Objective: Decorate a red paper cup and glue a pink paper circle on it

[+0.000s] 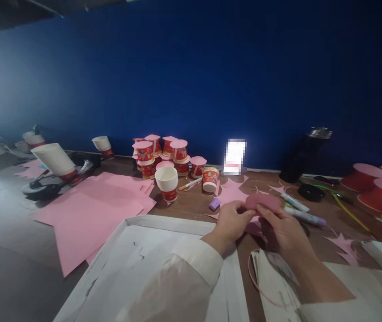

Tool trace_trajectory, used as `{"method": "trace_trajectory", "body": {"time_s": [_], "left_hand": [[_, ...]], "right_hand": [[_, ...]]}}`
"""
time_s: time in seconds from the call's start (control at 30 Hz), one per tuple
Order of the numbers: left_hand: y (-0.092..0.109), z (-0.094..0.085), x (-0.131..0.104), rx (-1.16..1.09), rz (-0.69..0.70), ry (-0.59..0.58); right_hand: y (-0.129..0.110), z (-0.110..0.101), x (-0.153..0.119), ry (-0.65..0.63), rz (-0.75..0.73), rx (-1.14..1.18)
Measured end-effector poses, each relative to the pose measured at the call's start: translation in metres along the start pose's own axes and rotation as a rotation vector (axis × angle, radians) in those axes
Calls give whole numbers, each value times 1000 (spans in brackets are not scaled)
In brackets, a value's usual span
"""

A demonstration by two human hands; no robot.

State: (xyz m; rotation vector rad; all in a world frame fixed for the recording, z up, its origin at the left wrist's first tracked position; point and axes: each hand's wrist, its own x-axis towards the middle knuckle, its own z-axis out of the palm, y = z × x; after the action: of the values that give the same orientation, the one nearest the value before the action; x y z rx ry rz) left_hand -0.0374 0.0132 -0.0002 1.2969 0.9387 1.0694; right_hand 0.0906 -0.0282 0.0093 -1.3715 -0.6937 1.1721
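A pink paper disc (pixel 264 201) is held up over the table between both hands. My left hand (pixel 231 222) pinches its left edge, with the thumb toward the middle. My right hand (pixel 283 228) grips the disc's near right side, its index finger laid along the paper. Below the fingers hangs another bit of pink paper (pixel 254 227), partly hidden. Pink paper scraps (pixel 231 193) lie just behind my hands. A purple cap (pixel 214 204) rests left of them, and glue-stick-like tubes or markers (pixel 303 216) lie to the right.
Red paper cups with pink tops (pixel 144 154) stand stacked at the back. Nearer stands a white-and-red cup stack (pixel 166 181). Pink sheets (pixel 100 201) lie left, behind a white tray (pixel 133 220). A bright phone screen (pixel 235 156) and a black bottle (pixel 301 156) stand against the blue wall.
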Motion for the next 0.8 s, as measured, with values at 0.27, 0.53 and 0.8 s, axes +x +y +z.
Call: {"method": "trace_trajectory", "body": {"time_s": [0.27,0.53,0.8], "left_hand": [[-9,-11,3,344,284,164],[-11,-19,0,707,619,122],[36,-63,48,1135,268,374]], "right_hand": [[2,-5,11,-134,-72,233],[-3,-16,13,-124,73,237],[-5,-26,22,43,-149,141]]}}
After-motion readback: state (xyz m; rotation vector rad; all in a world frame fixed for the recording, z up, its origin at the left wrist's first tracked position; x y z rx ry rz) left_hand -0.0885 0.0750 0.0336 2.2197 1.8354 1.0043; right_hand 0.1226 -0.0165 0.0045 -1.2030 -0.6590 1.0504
